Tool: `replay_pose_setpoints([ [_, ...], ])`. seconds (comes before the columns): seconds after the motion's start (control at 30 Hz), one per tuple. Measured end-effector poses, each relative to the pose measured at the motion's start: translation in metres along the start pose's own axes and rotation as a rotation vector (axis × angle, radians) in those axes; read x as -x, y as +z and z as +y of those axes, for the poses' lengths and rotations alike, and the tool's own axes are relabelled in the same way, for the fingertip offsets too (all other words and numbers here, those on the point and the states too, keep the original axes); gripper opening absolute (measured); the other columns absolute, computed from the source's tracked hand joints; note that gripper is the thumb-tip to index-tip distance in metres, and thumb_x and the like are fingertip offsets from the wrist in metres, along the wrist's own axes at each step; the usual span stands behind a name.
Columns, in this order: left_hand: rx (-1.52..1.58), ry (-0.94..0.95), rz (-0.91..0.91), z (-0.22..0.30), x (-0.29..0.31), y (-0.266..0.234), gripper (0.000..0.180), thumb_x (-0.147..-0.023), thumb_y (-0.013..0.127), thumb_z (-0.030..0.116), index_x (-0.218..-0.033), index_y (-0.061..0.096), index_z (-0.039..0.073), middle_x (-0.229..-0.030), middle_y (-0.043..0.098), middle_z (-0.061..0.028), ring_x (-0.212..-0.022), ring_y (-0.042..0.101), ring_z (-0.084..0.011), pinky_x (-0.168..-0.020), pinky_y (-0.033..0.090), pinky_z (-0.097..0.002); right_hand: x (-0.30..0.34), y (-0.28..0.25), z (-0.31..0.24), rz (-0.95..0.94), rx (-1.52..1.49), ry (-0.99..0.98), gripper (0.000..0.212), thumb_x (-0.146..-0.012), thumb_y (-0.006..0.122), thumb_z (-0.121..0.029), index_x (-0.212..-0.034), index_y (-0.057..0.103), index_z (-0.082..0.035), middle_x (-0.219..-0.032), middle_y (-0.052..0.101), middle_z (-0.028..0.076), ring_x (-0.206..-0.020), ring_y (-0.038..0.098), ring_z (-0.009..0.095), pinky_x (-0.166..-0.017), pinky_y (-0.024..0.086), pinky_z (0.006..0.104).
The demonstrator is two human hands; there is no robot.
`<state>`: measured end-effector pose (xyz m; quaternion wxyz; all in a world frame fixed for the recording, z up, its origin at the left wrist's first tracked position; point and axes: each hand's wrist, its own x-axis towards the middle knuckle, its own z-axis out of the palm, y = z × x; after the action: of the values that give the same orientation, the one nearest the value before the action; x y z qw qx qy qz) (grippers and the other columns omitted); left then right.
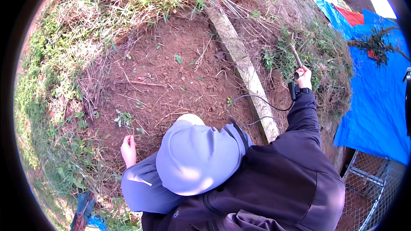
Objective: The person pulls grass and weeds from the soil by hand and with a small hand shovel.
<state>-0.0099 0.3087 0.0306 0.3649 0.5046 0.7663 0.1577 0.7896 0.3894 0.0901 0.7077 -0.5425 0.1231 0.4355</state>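
Note:
In my right hand (304, 78) is a short-handled garden tool (295, 52), gripped near its dark lower end. Its narrow, earth-coloured head points away from me over the grass; whether it is a trowel or a small hoe is unclear. My left hand (129, 150) is beside my bent knee, low over the bare reddish soil (180, 64), with thumb and fingers pressed together. Anything pinched in them is too small to make out. Just beyond those fingertips lies a small leafy weed (123, 118).
A long weathered beam (244, 60) lies across the soil to my right. Grass and weeds (55, 94) border the left. Blue tarp (372, 98) and a wire-mesh metal frame (366, 188) are at the right. A black cable (274, 106) loops from my right wrist.

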Motion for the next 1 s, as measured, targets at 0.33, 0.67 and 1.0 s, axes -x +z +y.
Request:
replay_pose_setpoints([
  [0.33, 0.031, 0.036, -0.060, 0.012, -0.014, 0.012, 0.022, -0.092, 0.051, 0.020, -0.097, 0.059, 0.001, -0.062, 0.056, -0.0058, -0.056, 0.052, -0.0122, -0.054, 0.041, -0.0272, 0.088, -0.031, -0.085, 0.173, 0.359, -0.386, 0.016, -0.081, 0.055, -0.013, -0.069, 0.046, -0.010, -0.053, 0.045, -0.001, -0.044, 0.042, 0.009, -0.041, 0.037, 0.0226],
  [0.67, 0.043, 0.034, -0.088, 0.000, -0.011, 0.023, 0.021, -0.091, 0.052, 0.021, -0.097, 0.059, 0.001, -0.065, 0.058, -0.0065, -0.058, 0.054, -0.0117, -0.055, 0.042, -0.0273, 0.147, 0.027, -0.043, -0.139, 0.290, 0.091, 0.016, -0.090, 0.053, -0.017, -0.081, 0.045, -0.007, -0.054, 0.042, -0.003, -0.043, 0.041, 0.007, -0.039, 0.038, 0.0204],
  [1.0, 0.028, 0.033, -0.059, -0.004, -0.013, 0.015, 0.021, -0.091, 0.053, 0.021, -0.097, 0.059, 0.002, -0.066, 0.059, -0.0075, -0.058, 0.055, -0.0137, -0.056, 0.043, -0.0284, 0.068, -0.040, -0.113, 0.087, 0.105, 0.362, 0.026, -0.087, 0.055, -0.011, -0.067, 0.039, -0.006, -0.052, 0.044, 0.001, -0.043, 0.044, 0.011, -0.044, 0.045, 0.0226],
])
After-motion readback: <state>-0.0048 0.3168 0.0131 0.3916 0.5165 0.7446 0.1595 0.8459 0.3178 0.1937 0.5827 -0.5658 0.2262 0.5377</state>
